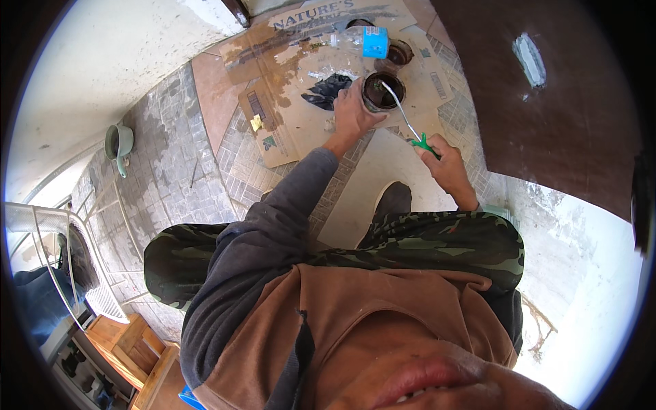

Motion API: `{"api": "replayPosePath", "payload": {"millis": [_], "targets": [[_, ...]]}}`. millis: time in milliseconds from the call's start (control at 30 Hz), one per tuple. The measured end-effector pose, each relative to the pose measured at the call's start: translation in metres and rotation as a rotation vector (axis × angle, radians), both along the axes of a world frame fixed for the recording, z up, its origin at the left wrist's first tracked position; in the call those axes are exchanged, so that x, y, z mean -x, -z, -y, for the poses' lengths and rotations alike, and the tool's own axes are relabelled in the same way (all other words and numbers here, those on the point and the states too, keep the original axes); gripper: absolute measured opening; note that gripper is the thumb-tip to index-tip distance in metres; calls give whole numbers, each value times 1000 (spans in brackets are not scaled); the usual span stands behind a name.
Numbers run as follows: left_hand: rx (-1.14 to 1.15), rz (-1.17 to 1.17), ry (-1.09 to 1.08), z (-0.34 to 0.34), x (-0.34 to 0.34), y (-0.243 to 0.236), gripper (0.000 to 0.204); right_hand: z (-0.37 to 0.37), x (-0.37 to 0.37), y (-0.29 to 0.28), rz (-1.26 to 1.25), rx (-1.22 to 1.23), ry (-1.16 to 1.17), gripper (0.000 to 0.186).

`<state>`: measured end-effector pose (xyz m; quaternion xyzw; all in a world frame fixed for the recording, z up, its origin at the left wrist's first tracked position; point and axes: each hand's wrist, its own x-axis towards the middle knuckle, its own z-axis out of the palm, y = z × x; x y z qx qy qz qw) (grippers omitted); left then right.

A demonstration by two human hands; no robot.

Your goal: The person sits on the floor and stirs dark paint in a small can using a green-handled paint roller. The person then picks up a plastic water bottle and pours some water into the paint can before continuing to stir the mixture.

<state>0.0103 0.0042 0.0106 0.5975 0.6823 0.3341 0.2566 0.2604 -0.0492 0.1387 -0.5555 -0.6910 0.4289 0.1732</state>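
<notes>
My left hand [352, 113] grips the left side of a round, dark-rimmed pot [367, 104], its thumb along the near edge. Dark material fills the inside. My right hand [445, 165] is closed around the green handle of a hand tool [410, 124] with a bent silver shaft. The tool's far end reaches down into the pot; its tip is hard to make out. Beside my left fingers lies a crumpled black plastic bag [324, 91]. Beyond the pot, a clear plastic bottle [350, 42] with a blue label lies on its side.
Flattened cardboard [290, 140], partly wet, covers the tiles under the pot. Two more round pots [403, 51] stand behind. A yellow scrap [256, 123] lies on the cardboard. Left is a green-handled dipper [121, 142]; right, a dark brown panel [547, 116]. Wooden furniture [119, 342] sits lower left.
</notes>
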Motion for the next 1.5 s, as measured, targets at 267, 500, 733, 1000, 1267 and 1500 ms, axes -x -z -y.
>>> {"api": "replayPosePath", "payload": {"millis": [267,500,733,1000,1267,1500], "targets": [[-8,-25,8,-1,0,-2,113,-4,-4,-26,-141,151,72,13],[23,-22,20,-1,1,-1,114,-6,-12,-28,-176,166,152,17],[28,-9,19,-1,1,-1,115,-13,-16,0,-55,126,182,19],[8,-7,10,1,1,0,116,3,7,15,235,-131,-25,22],[-14,-24,9,0,0,2,114,4,-5,-13,37,-2,-13,20],[-4,-28,7,-1,-1,3,112,0,-12,-17,-56,44,24,15]]}}
